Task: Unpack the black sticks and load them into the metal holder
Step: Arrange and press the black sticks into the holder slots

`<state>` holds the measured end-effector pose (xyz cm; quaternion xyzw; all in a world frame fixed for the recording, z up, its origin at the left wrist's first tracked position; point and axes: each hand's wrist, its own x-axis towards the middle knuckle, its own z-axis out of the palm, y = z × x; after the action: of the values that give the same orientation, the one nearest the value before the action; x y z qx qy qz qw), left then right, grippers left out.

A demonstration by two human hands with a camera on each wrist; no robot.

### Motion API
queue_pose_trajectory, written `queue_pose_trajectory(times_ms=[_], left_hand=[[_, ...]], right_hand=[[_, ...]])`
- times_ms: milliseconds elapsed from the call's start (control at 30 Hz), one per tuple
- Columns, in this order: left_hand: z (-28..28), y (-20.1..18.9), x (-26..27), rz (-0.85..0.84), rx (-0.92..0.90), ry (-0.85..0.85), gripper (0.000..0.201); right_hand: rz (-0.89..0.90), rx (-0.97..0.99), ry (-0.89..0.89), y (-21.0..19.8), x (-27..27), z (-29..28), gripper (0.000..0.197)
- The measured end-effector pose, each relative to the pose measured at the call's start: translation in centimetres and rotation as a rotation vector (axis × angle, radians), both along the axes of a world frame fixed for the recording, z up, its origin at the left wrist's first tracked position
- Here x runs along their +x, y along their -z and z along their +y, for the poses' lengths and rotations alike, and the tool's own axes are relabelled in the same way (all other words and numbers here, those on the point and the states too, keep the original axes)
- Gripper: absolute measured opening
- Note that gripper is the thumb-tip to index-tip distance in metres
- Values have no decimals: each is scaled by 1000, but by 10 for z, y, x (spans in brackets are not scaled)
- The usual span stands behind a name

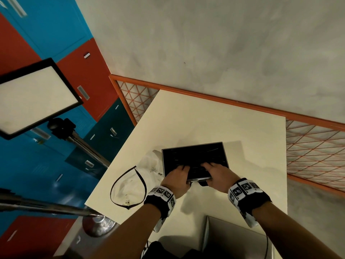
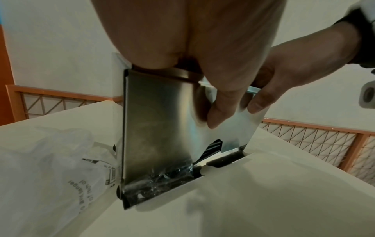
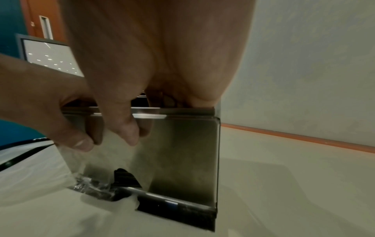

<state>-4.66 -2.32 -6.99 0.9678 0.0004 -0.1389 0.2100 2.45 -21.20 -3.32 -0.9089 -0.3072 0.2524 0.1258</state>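
Both hands, left hand (image 1: 176, 177) and right hand (image 1: 217, 174), gripped the metal holder (image 1: 194, 157); loading seemed under way, and the next move probably needed more sticks.

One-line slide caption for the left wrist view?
Left hand and right hand grip the top edge of the metal holder, tilted on the white table beside a plastic bag.

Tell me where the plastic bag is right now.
In the head view the plastic bag lies crumpled on the table, just left of the metal holder both hands grip.
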Motion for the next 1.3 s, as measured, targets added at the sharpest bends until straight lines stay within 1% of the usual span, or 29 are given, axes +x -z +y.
queue_pose_trajectory(times_ms=[100, 200, 300, 367, 433, 567, 633, 733, 800, 833, 933, 1000, 1067, 1200, 1267, 1300], left_hand=[[1, 1, 0, -13, -1, 6, 45], [1, 3, -2, -20, 33, 46, 33], [2, 5, -4, -51, 56, 80, 28], [1, 6, -5, -62, 51, 83, 29], [0, 5, -4, -72, 36, 66, 32], [1, 1, -5, -109, 2, 48, 35], [3, 1, -5, -174, -46, 69, 36], [8, 6, -6, -340, -118, 133, 35], [12, 9, -6, -400, -141, 127, 45], [12, 9, -6, -415, -123, 118, 52], [7, 6, -4, -415, 0, 114, 74], [3, 4, 3, -343, 70, 123, 90], [0, 2, 12, -232, 121, 146, 102], [-2, 2, 28, -131, 168, 185, 115], [-2, 3, 32, -88, 171, 194, 115], [-3, 4, 32, -71, 167, 194, 114]], right_hand=[[-47, -24, -30, -1, -2, -2, 47], [-200, -55, -102, -4, -3, 0, 39], [-349, 1, -215, -5, -3, 8, 42], [-410, 12, -274, 1, -1, 13, 52], [-384, -26, -289, 7, 0, 17, 61], [-320, -65, -253, 13, -2, 21, 64], [-315, -88, -245, 17, -5, 20, 61], [-355, -125, -258, 21, -8, 19, 46], [-348, -136, -254, 21, -10, 20, 42], [-341, -133, -251, 20, -9, 21, 42], [-331, -100, -249, 19, -7, 22, 40], [-343, -64, -251, 18, -5, 23, 37], [-347, -36, -249, 19, -5, 23, 35], [-375, -1, -269, 23, -12, 22, 29], [-390, 33, -267, 27, -13, 20, 27], [-365, 75, -255, 28, -14, 18, 30]])
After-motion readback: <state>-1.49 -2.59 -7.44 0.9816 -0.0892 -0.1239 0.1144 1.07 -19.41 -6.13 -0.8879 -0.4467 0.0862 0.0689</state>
